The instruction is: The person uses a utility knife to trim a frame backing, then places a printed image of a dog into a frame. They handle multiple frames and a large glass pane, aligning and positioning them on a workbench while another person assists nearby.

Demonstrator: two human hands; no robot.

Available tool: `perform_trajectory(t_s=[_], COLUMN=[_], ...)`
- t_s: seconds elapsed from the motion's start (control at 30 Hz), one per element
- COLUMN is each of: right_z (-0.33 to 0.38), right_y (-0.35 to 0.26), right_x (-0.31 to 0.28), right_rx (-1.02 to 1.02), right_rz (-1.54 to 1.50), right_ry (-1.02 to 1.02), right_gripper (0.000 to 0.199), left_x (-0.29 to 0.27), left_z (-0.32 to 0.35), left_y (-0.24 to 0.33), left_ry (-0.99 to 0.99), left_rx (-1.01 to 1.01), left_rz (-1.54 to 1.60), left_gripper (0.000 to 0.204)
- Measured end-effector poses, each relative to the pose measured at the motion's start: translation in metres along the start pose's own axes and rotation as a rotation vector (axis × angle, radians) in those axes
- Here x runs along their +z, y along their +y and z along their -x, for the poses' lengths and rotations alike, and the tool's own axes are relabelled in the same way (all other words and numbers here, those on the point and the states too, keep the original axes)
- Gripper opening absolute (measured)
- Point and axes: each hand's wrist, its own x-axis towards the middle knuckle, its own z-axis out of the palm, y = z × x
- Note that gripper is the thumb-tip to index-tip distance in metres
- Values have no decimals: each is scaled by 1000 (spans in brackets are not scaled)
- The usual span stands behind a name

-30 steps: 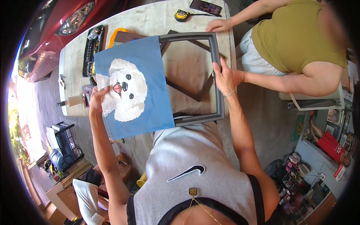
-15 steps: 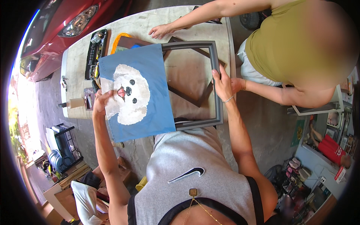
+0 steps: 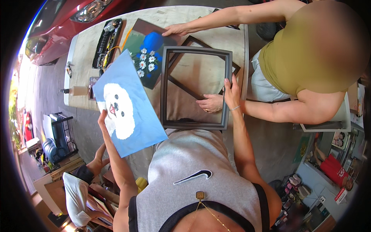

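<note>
My left hand (image 3: 103, 117) grips the edge of a blue painting of a white dog (image 3: 143, 127), which hangs tilted at the table's near left side. Closed round the right side of an empty dark grey picture frame (image 3: 165, 89) is my right hand (image 3: 232, 92). The painting's right corner reaches close to the frame's lower left corner. Beneath the grey frame, a second, darker picture frame (image 3: 185, 87) lies turned at an angle on the table. A co-worker's one hand (image 3: 176, 29) touches a painting of white and blue flowers (image 3: 148, 58); their other hand (image 3: 210, 103) reaches under the grey frame.
The pale worktable (image 3: 154, 15) carries a black tool tray (image 3: 106, 46), an orange cord (image 3: 126, 38) and a whitish bottle (image 3: 78, 91). The co-worker (image 3: 286, 58) stands at the right. A red car (image 3: 58, 31) is beyond the table; another person (image 3: 77, 197) is at lower left.
The dog painting has moved left and down, tilting away from the grey frame. The co-worker's far hand has taken hold of the flower painting, now more exposed; their near hand has moved left under the frame.
</note>
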Motion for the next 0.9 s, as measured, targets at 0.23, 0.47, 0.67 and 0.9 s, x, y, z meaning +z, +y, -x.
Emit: perform_trajectory(t_s=[0.23,0.47,0.67,0.9], right_z=[9,48,67,79], right_y=[2,-15,-27,-21], right_x=[7,28,44,81], right_rx=[-156,-221,-83,-207], right_rz=[-26,57,57,107], right_ry=[-51,-36,-154,-204], right_gripper=[46,52,53,52], left_x=[-41,-92,-115,-140], left_z=[83,138,176,209], left_y=[-75,-133,-162,-164], left_ry=[95,48,205,212], left_rx=[124,233,249,270], left_rz=[346,529,506,524], left_gripper=[45,50,50,51])
